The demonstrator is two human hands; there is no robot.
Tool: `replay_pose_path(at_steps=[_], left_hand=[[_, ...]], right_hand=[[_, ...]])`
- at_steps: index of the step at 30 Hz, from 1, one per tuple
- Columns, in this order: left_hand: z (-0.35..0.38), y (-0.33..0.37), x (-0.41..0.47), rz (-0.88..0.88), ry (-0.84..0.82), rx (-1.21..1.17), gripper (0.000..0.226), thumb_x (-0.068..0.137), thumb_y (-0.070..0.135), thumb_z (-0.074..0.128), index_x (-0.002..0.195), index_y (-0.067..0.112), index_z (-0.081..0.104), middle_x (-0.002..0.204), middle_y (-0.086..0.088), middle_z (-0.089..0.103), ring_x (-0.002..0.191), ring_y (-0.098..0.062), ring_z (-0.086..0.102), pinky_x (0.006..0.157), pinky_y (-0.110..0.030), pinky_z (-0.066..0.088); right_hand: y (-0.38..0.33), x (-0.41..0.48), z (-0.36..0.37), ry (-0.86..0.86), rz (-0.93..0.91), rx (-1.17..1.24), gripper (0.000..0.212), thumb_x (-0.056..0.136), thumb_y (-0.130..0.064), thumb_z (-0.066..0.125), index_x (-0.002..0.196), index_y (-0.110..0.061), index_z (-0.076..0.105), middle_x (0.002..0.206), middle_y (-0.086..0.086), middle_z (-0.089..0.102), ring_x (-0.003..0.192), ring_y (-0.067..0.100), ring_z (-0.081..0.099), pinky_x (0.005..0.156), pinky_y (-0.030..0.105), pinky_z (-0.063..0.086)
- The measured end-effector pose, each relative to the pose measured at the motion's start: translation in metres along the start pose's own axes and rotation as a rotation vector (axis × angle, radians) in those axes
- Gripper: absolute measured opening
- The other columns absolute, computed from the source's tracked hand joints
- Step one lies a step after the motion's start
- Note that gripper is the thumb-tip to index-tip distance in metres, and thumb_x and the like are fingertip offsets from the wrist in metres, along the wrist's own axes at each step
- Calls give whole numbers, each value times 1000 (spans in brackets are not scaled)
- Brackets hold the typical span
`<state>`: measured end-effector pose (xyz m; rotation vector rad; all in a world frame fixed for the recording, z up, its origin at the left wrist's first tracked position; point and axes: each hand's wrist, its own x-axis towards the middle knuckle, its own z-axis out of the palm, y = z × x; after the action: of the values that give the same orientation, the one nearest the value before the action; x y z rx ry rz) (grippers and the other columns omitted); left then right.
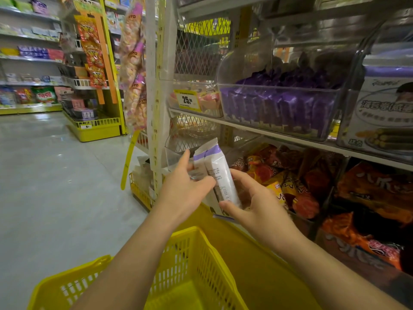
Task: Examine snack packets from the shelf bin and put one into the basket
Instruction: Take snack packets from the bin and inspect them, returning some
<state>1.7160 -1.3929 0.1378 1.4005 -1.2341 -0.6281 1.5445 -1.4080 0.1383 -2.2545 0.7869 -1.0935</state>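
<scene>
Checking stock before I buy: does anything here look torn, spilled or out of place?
Nothing stands out. The white-and-purple packets held by the left hand and right hand look intact, the purple packets sit inside their clear bin, and the floor shows no spill.

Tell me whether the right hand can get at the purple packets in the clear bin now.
Probably not yet: the right hand grips the white packet together with the left hand. The open top of the clear bin looks unblocked.
</scene>
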Motion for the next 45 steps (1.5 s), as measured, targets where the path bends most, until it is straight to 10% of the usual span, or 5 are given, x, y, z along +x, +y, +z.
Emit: replay_pose_path(at_steps=[8, 14, 29, 37, 45], left_hand=[[-4, 0, 0, 35, 105, -21, 84, 58, 52, 50, 139, 29, 50, 109, 15, 70, 98, -10, 67, 87, -47, 57], [-6, -7, 3, 50, 3, -27, 60, 68, 46, 56, 126, 57, 51, 101, 24, 71, 97, -36, 68, 79, -59, 56], [0, -26, 5, 37, -279, 24, 105, 79, 8, 73, 148, 53, 8, 97, 57, 48, 94, 28, 52, 66, -6, 49], [6, -11, -5, 5, -477, 13, 87, 88, 36, 56, 148, 52, -5, 161, 18, 12, 141, -6, 32, 113, -39, 36], [9, -1, -17, -119, -371, -513, 47, 99, 20, 49, 144, 31, 40, 123, -9, 64, 92, -21, 70, 67, -35, 57]], right_hand=[[-2, 0, 1, -31, -88, -239, 63, 80, -29, 74, 133, -46, 46, 91, -42, 53, 81, -12, 54, 69, 9, 43], [2, 0, 0, 0, -30, -87, 57, 82, -16, 73, 130, -39, 54, 104, -22, 69, 87, -6, 65, 75, 21, 54], [9, 2, 0, -21, 132, 332, 52, 86, -1, 67, 119, -39, 54, 113, -9, 71, 98, 5, 69, 71, 19, 55], [17, 4, 2, 34, 174, 386, 43, 89, -7, 64, 124, -30, 57, 111, -10, 72, 102, 8, 68, 79, 24, 57], [-3, -1, 5, -30, 136, 234, 35, 98, -1, 48, 123, -21, 63, 118, -6, 66, 110, 5, 60, 100, 33, 47]])
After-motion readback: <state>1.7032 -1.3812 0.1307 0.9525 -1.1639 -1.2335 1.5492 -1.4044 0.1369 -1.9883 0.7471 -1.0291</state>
